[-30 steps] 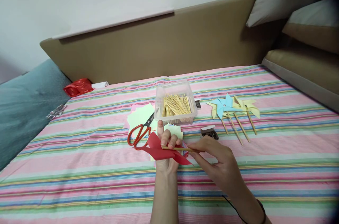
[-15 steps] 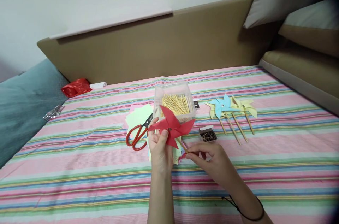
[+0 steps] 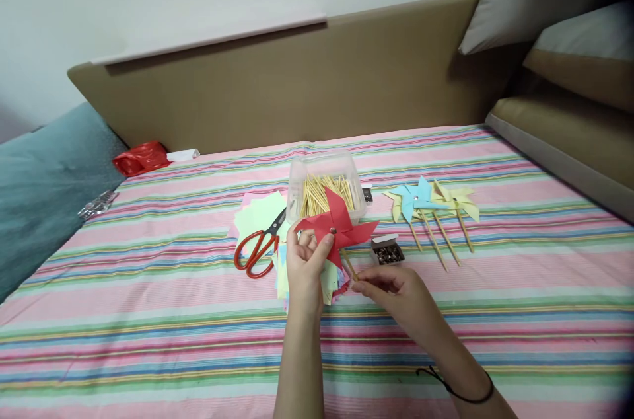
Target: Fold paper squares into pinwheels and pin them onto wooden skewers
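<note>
A red paper pinwheel (image 3: pixel 341 224) is held up between my two hands, over loose paper sheets. My left hand (image 3: pixel 308 260) grips it from the left, thumb beside the metal pin at its centre. Between thumb and fingers, my right hand (image 3: pixel 389 287) pinches the lower end of its wooden stick (image 3: pixel 351 266). Behind the pinwheel stands a clear plastic box (image 3: pixel 324 164) of many thin sticks. A small open box of metal pins (image 3: pixel 389 251) lies just beyond my right hand. Left of my left hand are red-handled scissors (image 3: pixel 257 250), partly on light green paper (image 3: pixel 260 214).
Finished pinwheels (image 3: pixel 417 199), blue and yellow, lie at the right on the striped cloth (image 3: pixel 173 313). A red plastic bag (image 3: pixel 141 158) sits at the far left by a teal cushion (image 3: pixel 54 174). A brown backrest (image 3: pixel 277 88) closes off the back.
The red pinwheel and my left hand have shifted slightly right and up. The pinwheel's blades have turned a little. My right hand still pinches the stick.
</note>
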A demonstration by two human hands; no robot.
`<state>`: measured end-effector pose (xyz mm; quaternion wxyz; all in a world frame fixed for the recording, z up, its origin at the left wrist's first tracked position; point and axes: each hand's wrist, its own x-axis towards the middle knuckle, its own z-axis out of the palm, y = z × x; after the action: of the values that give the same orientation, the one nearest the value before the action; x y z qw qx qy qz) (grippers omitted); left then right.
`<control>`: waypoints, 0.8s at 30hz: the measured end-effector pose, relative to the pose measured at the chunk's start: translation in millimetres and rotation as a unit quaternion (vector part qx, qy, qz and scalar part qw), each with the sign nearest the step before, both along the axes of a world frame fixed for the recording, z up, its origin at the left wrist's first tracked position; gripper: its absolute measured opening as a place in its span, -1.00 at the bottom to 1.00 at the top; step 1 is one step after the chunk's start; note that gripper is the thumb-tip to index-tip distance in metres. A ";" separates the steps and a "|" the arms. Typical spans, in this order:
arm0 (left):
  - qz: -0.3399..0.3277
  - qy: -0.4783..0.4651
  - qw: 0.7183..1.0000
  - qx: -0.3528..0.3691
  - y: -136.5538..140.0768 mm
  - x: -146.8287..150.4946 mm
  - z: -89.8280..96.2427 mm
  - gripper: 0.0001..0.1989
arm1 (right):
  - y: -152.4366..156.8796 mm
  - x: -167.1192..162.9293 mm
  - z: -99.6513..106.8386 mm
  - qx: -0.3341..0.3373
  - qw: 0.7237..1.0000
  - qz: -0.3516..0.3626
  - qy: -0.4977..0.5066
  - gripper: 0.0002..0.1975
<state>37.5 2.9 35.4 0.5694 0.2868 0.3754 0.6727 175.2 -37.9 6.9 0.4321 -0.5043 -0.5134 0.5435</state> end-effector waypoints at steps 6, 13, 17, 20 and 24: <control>-0.012 -0.025 1.000 -0.005 0.6 0.4 -1.6 -0.44 | -0.5 -6.6 -3.8 0.004 1.000 0.005 -0.018 -0.81; 0.020 -0.023 1.000 0.006 2.7 -1.7 -5.0 -0.39 | 1.2 -11.5 -8.1 0.021 0.999 0.004 -0.028 -0.84; 0.027 -0.014 1.000 0.005 2.4 -3.3 -3.0 -0.35 | 2.3 -11.4 -9.3 0.028 0.999 0.007 -0.028 -0.85; 0.033 -0.005 0.999 -0.005 2.2 -5.3 -2.3 -0.32 | 1.8 -11.1 -8.8 0.031 0.999 0.007 -0.035 -0.85; 0.048 0.005 0.999 -0.002 2.7 -7.0 -2.5 -0.34 | 1.1 -10.7 -7.4 0.027 0.999 0.001 -0.044 -0.84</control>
<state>30.6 5.6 32.9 0.5348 0.2708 0.3927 0.6974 164.5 -36.7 -0.5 0.4216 -0.5154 -0.5469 0.5075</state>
